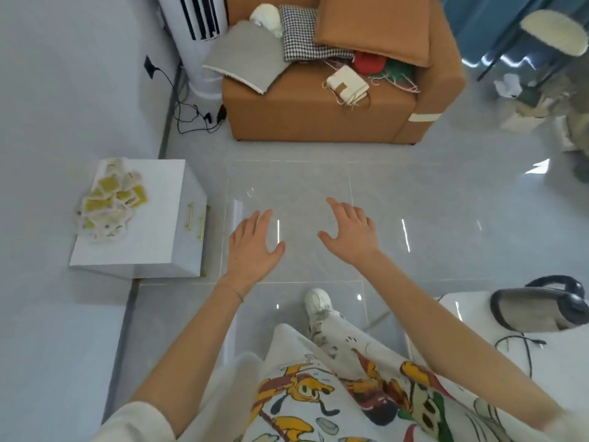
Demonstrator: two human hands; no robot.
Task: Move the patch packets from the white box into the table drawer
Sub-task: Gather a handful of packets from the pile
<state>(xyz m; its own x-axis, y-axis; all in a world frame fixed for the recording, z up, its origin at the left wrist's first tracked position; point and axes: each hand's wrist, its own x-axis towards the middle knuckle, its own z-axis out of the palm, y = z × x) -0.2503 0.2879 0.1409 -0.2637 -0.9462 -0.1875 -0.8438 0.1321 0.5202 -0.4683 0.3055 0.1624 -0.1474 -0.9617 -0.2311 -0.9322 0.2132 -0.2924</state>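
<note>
A heap of several yellow-and-cream patch packets [110,202] lies on top of a small white cabinet [153,244] by the left wall. The cabinet's front faces right and carries two gold drawer handles [196,218]; its drawers look shut. I cannot tell which object is the white box. My left hand [253,247] and my right hand [349,232] are stretched out over the grey floor to the right of the cabinet, fingers straight and spread, holding nothing. Both are apart from the packets.
A tan sofa [318,119] with cushions, yarn and fabric stands ahead. A white tower fan [197,43] and black cables [191,113] are at the back left. A white surface [471,311] with a grey headset sits at the right. My shoe [317,301] stands on the floor below my hands.
</note>
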